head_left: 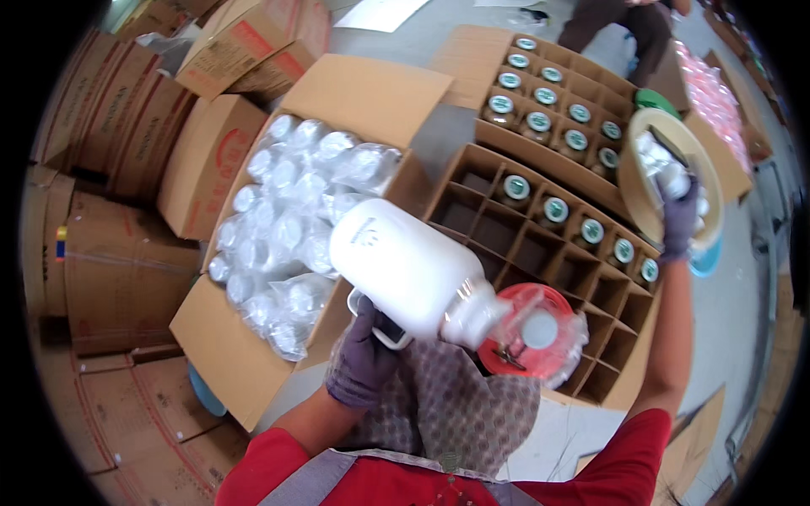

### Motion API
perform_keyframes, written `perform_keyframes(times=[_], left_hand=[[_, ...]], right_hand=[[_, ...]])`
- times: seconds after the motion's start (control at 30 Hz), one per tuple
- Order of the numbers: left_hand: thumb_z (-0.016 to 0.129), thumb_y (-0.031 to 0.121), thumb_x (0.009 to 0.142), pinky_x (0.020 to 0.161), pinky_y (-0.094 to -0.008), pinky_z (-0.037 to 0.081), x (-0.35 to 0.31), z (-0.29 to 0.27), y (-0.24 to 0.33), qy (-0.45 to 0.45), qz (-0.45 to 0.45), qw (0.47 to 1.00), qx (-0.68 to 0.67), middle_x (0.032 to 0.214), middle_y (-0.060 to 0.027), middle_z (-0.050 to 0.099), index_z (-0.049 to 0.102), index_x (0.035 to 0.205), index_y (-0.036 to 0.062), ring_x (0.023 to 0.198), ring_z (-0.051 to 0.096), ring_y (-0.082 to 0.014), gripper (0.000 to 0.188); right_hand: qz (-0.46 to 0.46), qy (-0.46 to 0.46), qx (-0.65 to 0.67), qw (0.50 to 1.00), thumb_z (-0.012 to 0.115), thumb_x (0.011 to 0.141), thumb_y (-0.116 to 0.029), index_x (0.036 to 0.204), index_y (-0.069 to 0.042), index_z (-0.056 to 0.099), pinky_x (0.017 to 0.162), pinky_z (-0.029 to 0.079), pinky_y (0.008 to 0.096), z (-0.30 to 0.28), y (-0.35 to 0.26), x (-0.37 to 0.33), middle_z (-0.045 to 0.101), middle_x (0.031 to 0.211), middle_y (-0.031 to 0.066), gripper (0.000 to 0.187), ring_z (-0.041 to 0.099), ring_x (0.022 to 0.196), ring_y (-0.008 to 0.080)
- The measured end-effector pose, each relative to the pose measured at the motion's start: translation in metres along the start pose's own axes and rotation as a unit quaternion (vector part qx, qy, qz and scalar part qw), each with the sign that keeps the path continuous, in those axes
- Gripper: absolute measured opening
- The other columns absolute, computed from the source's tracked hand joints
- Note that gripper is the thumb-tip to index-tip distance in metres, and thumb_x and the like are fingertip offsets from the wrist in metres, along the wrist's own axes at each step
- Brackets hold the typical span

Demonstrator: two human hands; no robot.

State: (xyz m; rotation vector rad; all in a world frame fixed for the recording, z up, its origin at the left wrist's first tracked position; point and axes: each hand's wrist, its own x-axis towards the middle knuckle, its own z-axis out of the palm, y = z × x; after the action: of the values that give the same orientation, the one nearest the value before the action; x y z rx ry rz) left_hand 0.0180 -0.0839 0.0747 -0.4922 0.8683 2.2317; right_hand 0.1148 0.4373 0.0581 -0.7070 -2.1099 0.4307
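A large white jug (pixel 405 266) lies tilted in front of my body, its shiny neck toward the lower right. My left hand (pixel 364 363), in a dark purple glove, is closed around the loop handle on its near side. Far out to the right, my gloved right hand (pixel 677 223) reaches over the rim of a cream basin (pixel 715 190). Small white and silvery pieces (pixel 662 160) lie in that basin. The fingers are partly hidden there, and whether they grip a piece cannot be made out. Near the jug's neck is a red tub (pixel 510 358) with clear plastic and a pale round lid.
An open carton (pixel 253 371) of plastic-wrapped bottles (pixel 283 181) stands on the left. Two divided cartons (pixel 540 253) hold several capped glass jars (pixel 555 211). Stacked cardboard boxes (pixel 126 261) line the left side. Another person (pixel 612 25) sits at the far right, near pink wrapped packets (pixel 713 101).
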Motion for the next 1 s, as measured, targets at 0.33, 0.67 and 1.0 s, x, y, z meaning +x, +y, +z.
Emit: perform_keyframes(times=[0.33, 0.67, 1.0], left_hand=[[0.046, 0.036, 0.099, 0.106, -0.0476, 0.043, -0.088, 0.001, -0.012, -0.227, -0.074, 0.970, -0.037, 0.140, -0.0084, 0.049, 0.035, 0.144, 0.0134, 0.127, 0.050, -0.0285, 0.051], [0.043, 0.041, 0.101, 0.104, -0.0437, 0.047, -0.196, -0.047, 0.013, -0.250, -0.080, 0.963, -0.066, 0.140, -0.0086, 0.050, 0.038, 0.142, 0.0102, 0.127, 0.050, -0.0275, 0.052], [0.039, 0.030, 0.104, 0.103, -0.0381, 0.047, -0.228, -0.088, 0.034, -0.257, 0.094, 0.921, 0.279, 0.134, -0.0102, 0.054, 0.042, 0.138, 0.0048, 0.123, 0.053, -0.0238, 0.043]], right_hand=[[-0.176, -0.047, 0.044, 0.982, 0.075, 0.069, -0.041, 0.133, -0.003, 0.050, 0.090, 0.040, 0.0527, -0.111, -0.326, -0.208, 0.050, 0.120, 0.0169, 0.078, 0.051, 0.103, 0.0365], [-0.163, -0.137, 0.331, 0.919, 0.063, 0.077, -0.024, 0.143, 0.003, 0.035, 0.106, 0.032, 0.0462, -0.162, -0.402, -0.262, 0.043, 0.135, 0.0219, 0.076, 0.043, 0.125, 0.0390], [0.033, -0.262, 0.626, 0.734, 0.061, 0.088, -0.019, 0.126, -0.003, 0.051, 0.108, 0.030, 0.0385, -0.178, -0.424, -0.300, 0.043, 0.135, 0.0131, 0.042, 0.041, 0.129, 0.0249]])
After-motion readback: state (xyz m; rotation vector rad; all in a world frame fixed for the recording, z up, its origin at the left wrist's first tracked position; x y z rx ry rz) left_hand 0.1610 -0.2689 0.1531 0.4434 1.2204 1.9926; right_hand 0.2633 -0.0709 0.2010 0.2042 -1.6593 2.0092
